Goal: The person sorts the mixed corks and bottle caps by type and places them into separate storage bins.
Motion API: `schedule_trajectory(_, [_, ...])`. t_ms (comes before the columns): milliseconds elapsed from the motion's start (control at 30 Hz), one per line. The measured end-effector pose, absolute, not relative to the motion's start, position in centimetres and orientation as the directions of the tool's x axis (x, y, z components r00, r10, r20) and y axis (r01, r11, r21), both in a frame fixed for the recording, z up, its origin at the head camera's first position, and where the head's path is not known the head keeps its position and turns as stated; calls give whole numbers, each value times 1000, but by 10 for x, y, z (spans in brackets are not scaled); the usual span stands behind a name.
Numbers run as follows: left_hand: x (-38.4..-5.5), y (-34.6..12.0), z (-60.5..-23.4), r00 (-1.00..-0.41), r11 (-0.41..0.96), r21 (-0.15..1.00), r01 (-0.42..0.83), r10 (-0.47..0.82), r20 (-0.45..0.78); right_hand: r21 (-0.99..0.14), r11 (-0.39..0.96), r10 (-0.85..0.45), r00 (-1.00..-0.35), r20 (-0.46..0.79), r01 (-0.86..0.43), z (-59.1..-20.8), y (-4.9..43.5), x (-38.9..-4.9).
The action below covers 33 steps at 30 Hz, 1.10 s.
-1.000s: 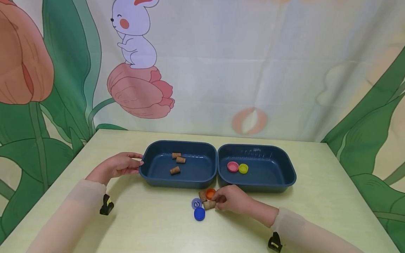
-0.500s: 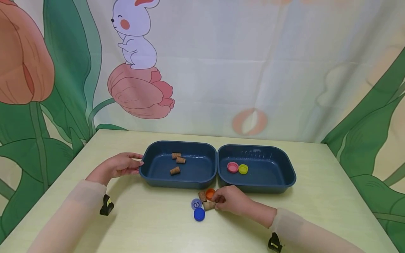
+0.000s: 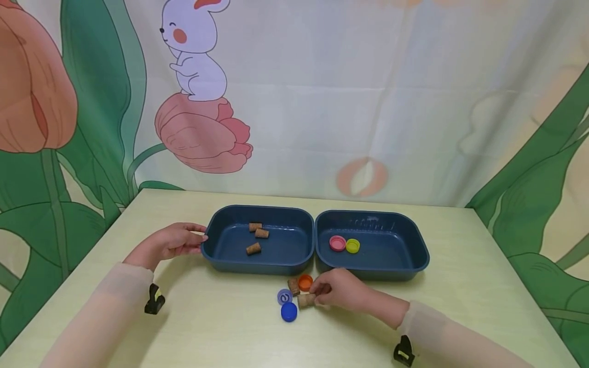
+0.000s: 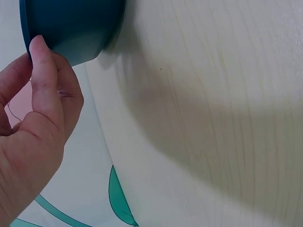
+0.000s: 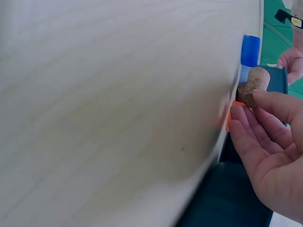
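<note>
Pale table [image 3: 207,327]: left hand [image 3: 177,240] pinches blue plastic tray [image 3: 287,249], maybe steadying it; right hand [image 3: 342,290] pinches round brown cork [image 3: 305,300] near tray

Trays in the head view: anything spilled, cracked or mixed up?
Nothing spilled, cracked or mixed up shows. The left blue tray holds three corks; the right blue tray holds a pink bottle cap and a yellow bottle cap. Slight oddity: pale streaks on the right tray's far wall; glare or marks, can't tell.
</note>
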<state>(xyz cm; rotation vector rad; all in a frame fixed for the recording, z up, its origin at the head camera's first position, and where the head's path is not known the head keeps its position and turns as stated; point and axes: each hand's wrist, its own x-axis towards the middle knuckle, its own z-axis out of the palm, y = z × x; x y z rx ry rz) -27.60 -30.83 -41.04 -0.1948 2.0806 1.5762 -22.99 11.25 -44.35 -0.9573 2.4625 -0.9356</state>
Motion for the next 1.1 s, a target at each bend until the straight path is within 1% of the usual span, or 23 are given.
schedule_trajectory(267, [-275, -307, -409, -856, 321, 853, -411, 186, -483, -701, 556, -695, -713, -96, -447, -429, 119, -230])
schedule_trajectory(533, [-275, -306, -407, -852, 318, 852, -417, 190, -488, -709, 592, -662, -733, -155, -384, -414, 123, -234])
schedule_trajectory(800, [-276, -308, -410, -850, 321, 850, -418, 191, -490, -741, 597, -625, -757, -190, -308, -399, 124, -236])
schedule_trajectory(933, [-277, -308, -411, -850, 320, 850, -418, 192, -490, -761, 591, -616, -759, -212, -267, -392, 124, -239])
schedule_trajectory(1100, [-277, -308, -411, -853, 320, 851, -416, 186, -487, -763, 592, -616, -755, -223, -258, -386, 123, -246])
